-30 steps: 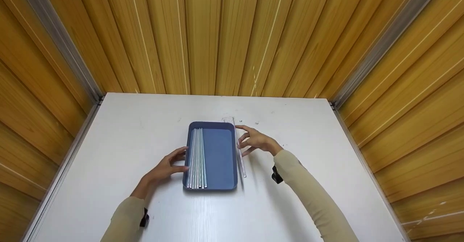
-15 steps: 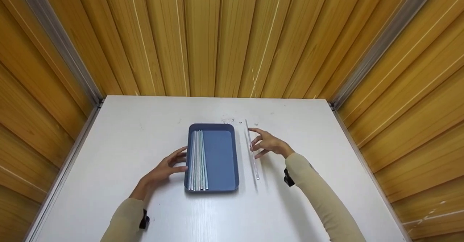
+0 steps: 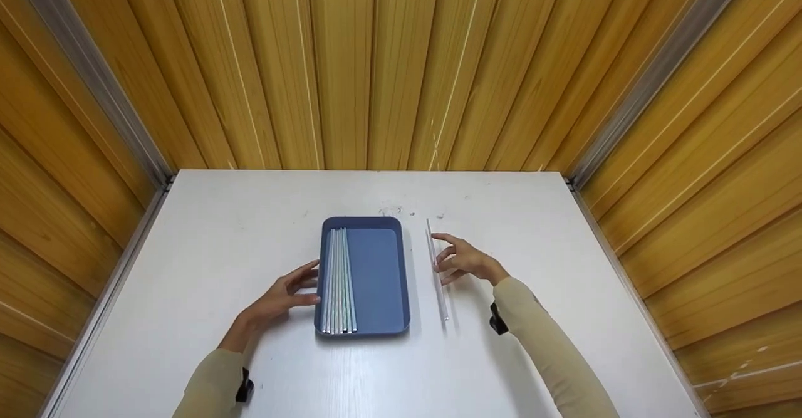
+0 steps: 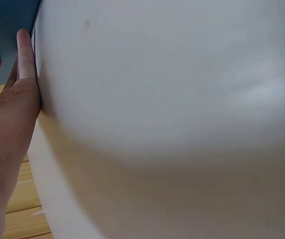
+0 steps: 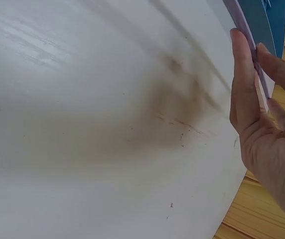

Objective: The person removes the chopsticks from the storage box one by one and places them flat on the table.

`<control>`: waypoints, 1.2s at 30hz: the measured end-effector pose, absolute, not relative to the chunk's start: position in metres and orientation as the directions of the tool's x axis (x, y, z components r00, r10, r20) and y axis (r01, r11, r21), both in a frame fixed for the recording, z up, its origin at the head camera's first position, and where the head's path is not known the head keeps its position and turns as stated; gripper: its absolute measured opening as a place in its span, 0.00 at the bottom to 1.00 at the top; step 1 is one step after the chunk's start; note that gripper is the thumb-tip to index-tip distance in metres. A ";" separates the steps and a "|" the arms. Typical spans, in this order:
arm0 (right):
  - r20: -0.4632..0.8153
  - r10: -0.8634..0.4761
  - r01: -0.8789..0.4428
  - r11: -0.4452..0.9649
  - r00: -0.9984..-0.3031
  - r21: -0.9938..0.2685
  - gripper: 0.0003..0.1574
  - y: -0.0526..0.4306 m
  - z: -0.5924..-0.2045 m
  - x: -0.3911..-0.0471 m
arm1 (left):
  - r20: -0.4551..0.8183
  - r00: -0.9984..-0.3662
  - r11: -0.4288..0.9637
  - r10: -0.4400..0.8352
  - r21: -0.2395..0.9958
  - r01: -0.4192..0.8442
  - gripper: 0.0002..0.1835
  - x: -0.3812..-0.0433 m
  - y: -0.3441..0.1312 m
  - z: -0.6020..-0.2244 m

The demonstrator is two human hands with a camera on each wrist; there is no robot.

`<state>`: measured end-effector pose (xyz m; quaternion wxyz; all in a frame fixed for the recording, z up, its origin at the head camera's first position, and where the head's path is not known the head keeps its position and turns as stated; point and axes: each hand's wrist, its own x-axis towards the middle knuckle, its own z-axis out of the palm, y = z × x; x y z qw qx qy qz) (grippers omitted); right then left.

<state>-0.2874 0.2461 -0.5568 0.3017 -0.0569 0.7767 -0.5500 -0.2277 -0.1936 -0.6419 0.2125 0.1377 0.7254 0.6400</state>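
In the head view a blue rectangular tray (image 3: 379, 286) lies on the white table, with several thin pale sticks (image 3: 338, 280) lengthwise along its left side. My left hand (image 3: 285, 297) rests against the tray's left wall, fingers and thumb spread apart and touching the edge. To the right of the tray, my right hand (image 3: 467, 261) pinches one thin pale purple stick (image 3: 438, 274) between thumb and fingers. It stands roughly parallel to the tray, close over the table. The right wrist view shows that stick (image 5: 242, 22) between the fingers, with the tray behind it.
The white table (image 3: 250, 217) carries small dark marks (image 3: 390, 210) beyond the tray. Wood-patterned panels (image 3: 351, 67) rise at its back and sides, with grey metal rails (image 3: 664, 73) at the corners.
From beside the tray's right edge, my right hand has carried the stick rightwards and lowered it a little. My left hand stays at the tray's left wall; the head view has shifted slightly.
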 end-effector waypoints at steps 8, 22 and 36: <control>-0.428 -0.402 0.273 0.386 -0.810 -0.881 0.55 0.245 -0.578 -0.284 | -0.144 -0.872 0.139 0.467 0.986 -0.088 0.45 -0.226 -0.194 -0.641; -0.396 -0.447 0.202 0.421 -0.802 -0.884 0.53 0.244 -0.582 -0.280 | -0.140 -0.876 0.162 0.461 0.984 -0.071 0.45 -0.225 -0.192 -0.640; -0.387 -0.301 0.156 0.578 -0.872 -0.801 0.54 0.229 -0.580 -0.278 | -0.140 -0.878 0.159 0.458 0.984 -0.074 0.44 -0.223 -0.192 -0.638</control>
